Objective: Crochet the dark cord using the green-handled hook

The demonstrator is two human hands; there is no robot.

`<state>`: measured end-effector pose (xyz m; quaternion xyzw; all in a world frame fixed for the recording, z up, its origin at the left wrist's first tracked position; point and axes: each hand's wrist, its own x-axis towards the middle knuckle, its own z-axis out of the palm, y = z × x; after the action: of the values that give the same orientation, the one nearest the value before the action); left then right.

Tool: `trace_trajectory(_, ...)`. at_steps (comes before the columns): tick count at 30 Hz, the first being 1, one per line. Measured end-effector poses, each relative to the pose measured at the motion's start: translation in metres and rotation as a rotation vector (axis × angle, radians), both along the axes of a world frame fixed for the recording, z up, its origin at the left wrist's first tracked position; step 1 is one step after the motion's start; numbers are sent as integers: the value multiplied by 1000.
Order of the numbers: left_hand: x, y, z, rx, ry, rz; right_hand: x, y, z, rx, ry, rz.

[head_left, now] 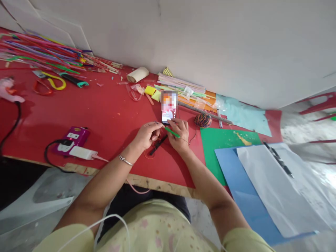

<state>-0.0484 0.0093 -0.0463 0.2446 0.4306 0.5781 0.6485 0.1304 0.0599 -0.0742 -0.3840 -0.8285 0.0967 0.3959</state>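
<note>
My right hand is closed around a green-handled crochet hook, whose fine tip is too small to make out. Its fingertips reach the lower edge of a lit phone propped up in front. My left hand is pinched close beside it, thumb and forefinger near the hook's left end; what they hold, perhaps yarn, is too small to tell. A multicoloured ball of yarn lies right of my right hand, with a dark strand running down toward that hand. Under my hands lies a black pen-like stick.
A purple power adapter with cables stands left on the red table. Pliers, a cutter and pipe cleaners lie farther back. A cardboard tube rests near the wall. Green sheet and blue folder are right.
</note>
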Motion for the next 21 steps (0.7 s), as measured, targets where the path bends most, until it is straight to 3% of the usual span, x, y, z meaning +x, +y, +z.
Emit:
trace_trajectory(7, 4, 0, 1, -20, 1, -6, 1, 6, 3, 140, -122, -106)
trace_trajectory(13, 2, 1, 1, -2, 15, -17, 2, 22, 8, 226, -195, -14)
trace_trajectory(21, 2, 2, -1, -25, 23, -19, 12, 42, -5, 166, -20, 19)
